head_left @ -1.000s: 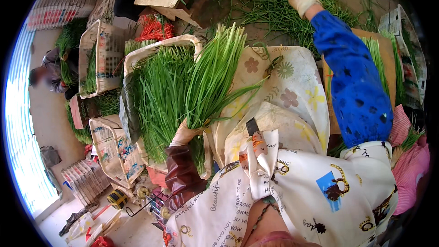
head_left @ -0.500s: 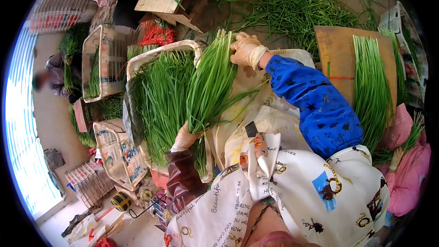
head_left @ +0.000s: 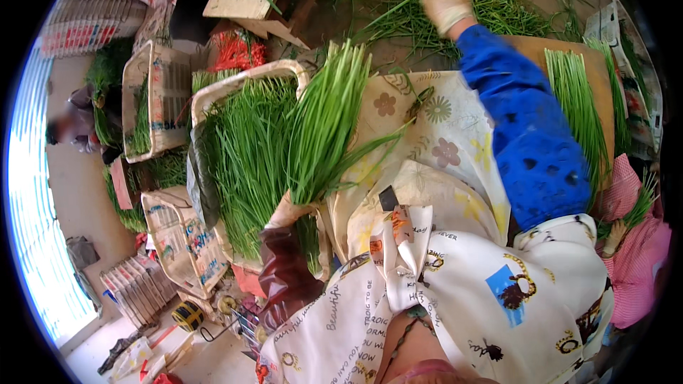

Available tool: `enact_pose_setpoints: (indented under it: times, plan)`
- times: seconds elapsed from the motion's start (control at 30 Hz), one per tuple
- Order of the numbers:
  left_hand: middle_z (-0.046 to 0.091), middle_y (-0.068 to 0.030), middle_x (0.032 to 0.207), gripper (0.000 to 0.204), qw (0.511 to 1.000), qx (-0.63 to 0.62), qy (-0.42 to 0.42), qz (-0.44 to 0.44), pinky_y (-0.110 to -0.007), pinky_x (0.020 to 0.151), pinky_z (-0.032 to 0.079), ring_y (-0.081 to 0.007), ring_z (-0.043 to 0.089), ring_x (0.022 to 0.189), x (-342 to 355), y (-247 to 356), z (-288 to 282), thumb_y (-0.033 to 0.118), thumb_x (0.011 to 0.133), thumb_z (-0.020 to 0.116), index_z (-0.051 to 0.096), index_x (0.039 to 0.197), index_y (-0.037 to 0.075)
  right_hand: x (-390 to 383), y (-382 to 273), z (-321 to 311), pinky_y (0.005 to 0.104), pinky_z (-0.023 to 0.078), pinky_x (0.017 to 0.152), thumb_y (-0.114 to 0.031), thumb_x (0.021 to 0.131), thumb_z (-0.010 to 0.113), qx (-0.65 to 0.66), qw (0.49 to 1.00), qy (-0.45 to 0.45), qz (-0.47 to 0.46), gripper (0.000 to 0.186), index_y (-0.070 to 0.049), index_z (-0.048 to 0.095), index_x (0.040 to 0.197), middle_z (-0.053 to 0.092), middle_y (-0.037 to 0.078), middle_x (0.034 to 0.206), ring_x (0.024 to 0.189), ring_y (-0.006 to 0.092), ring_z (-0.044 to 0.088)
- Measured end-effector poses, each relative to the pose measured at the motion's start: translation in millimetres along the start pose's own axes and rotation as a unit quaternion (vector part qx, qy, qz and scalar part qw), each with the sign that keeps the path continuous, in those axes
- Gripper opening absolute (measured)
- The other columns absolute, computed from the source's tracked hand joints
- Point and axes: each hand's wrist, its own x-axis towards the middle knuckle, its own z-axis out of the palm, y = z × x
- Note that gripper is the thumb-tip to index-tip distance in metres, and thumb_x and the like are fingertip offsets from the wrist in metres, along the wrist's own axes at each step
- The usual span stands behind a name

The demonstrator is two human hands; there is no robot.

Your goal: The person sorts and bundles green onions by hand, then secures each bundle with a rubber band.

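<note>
In a pale glove, my left hand (head_left: 289,211) is closed round the lower, leafy part of a bunch of garlic chives (head_left: 326,128). The bunch stands tilted with its pale stem ends at the far side, leaning over a basket packed with more chives (head_left: 252,149). My right hand (head_left: 447,0), gloved and below a blue sleeve, is stretched far out above a heap of loose chives (head_left: 491,0). Its fingers look pinched together, with thin green strands trailing from them to the left; blur hides the finger detail.
A flowered cloth (head_left: 398,99) covers my lap. On the right, a wooden board (head_left: 526,50) bears a long row of chives (head_left: 575,99). Cream plastic baskets (head_left: 174,220) stand to the left, near red ties (head_left: 238,50). A co-worker in pink (head_left: 640,263) holds chives at the right.
My right hand has left the stem ends of the bunch and swung away to the far right, over the loose heap. My left hand keeps its hold on the bunch.
</note>
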Motion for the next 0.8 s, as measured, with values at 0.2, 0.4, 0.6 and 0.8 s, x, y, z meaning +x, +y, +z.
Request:
enact_pose_setpoints:
  times: [0.2,0.4,0.6,0.8]
  plan:
    - [0.06,-0.0057,0.081,0.029,0.998,-0.044,0.034,-0.036,-0.027,0.057,0.049,-0.0144,0.057,0.064,3.6,-6.1,4.4,-0.008,0.069,0.063,0.057,0.094,0.003,-81.0,-7.9,-28.6,0.0398,0.037,0.093,-0.035,0.071,0.06,0.26,0.885,-0.306,-0.237,0.067,0.001,0.039,0.125,0.037,0.018,0.13,0.121,0.0325,0.034]
    - [0.06,-0.0048,0.075,0.027,1.0,0.006,0.014,-0.013,-0.026,0.054,0.048,-0.0128,0.056,0.061,6.2,8.2,1.9,-0.005,0.07,0.064,0.057,0.093,0.005,-177.9,-71.4,9.0,0.0452,0.038,0.087,-0.027,0.073,0.055,0.133,0.888,-0.169,-0.407,0.036,-0.005,0.058,0.101,0.047,0.018,0.119,0.115,0.0263,0.042]
    - [0.061,-0.0052,0.088,0.037,0.986,0.125,0.104,0.038,-0.028,0.066,0.047,-0.0142,0.058,0.075,-12.0,6.9,-14.2,0.002,0.072,0.065,0.053,0.107,0.008,-123.5,-46.1,4.3,0.037,0.048,0.057,-0.013,0.073,0.051,0.183,0.902,-0.19,-0.342,0.009,-0.009,0.057,0.08,0.062,0.004,0.078,0.072,0.0253,0.062]
    - [0.058,-0.0101,0.11,0.064,0.932,0.311,0.158,0.095,-0.028,0.083,0.044,-0.0204,0.057,0.099,-19.1,4.4,-16.8,-0.003,0.067,0.063,0.044,0.126,0.014,-57.5,-2.4,-34.2,0.0328,0.048,0.072,-0.023,0.086,0.047,0.396,0.861,-0.298,0.117,0.022,-0.008,0.056,0.1,0.062,0.005,0.084,0.08,0.0257,0.058]
